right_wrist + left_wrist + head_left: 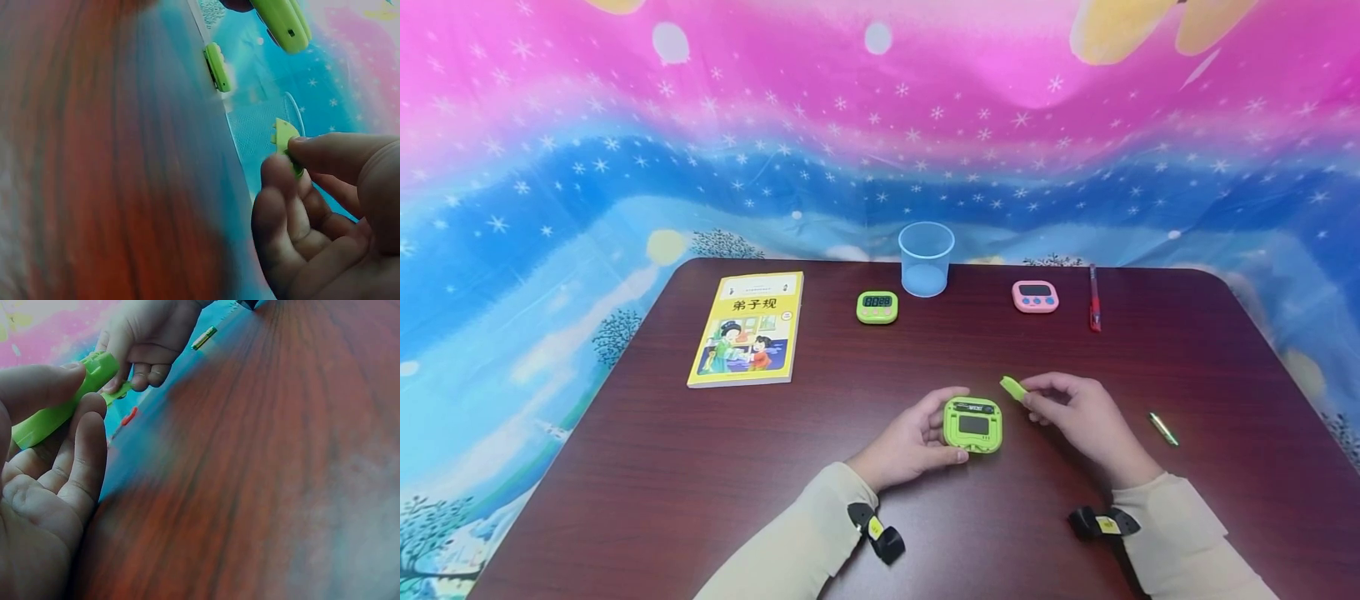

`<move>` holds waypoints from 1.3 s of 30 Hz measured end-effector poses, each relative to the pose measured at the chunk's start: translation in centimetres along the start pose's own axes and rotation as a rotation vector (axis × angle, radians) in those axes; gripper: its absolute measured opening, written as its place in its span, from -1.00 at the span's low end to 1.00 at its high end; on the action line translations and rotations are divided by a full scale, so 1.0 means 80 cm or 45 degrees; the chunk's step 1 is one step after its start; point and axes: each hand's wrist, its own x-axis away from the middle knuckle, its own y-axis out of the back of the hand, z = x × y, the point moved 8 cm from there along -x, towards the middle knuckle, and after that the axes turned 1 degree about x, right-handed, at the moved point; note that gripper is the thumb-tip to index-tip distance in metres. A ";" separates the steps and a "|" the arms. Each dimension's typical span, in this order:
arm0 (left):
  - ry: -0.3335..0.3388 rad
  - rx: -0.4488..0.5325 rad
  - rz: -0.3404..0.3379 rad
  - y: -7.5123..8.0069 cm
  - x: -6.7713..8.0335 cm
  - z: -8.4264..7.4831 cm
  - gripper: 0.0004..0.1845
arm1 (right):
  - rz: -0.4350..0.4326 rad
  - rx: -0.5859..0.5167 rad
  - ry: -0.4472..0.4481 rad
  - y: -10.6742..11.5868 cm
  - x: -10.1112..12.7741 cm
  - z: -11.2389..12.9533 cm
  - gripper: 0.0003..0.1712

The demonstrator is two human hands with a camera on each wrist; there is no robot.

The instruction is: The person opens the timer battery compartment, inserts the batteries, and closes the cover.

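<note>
My left hand (913, 442) grips a green digital timer (973, 440) by its edges, thumb at the bottom and fingers behind. The timer's back faces up, with its battery slot uncovered and a dark battery (974, 408) lying in it. Just to the right, my right hand (1082, 417) pinches a small green battery cover (1013, 388) between thumb and fingertips. In the right wrist view little tabs show along one edge of the cover (285, 134). Cover and timer are apart. A green-gold battery (1163, 428) lies on the table to the right of my right hand.
Along the back of the dark wooden table (850, 350) stand a second green timer (877, 307), a clear blue cup (926, 260), a pink timer (1035, 297) and a red pen (1094, 298). A yellow book (748, 330) lies at the left. Behind hangs a patterned cloth (865, 125).
</note>
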 end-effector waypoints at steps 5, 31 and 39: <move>0.007 0.009 0.004 -0.001 0.000 0.000 -0.14 | 0.010 -0.099 -0.016 -0.004 0.004 0.008 -0.68; 0.081 0.138 0.000 0.001 0.003 0.004 -0.20 | 0.049 -0.220 0.098 -0.022 0.020 0.041 -0.76; 0.079 0.111 0.016 0.001 0.004 0.004 -0.21 | 0.059 -0.167 0.162 -0.029 0.022 0.050 -0.83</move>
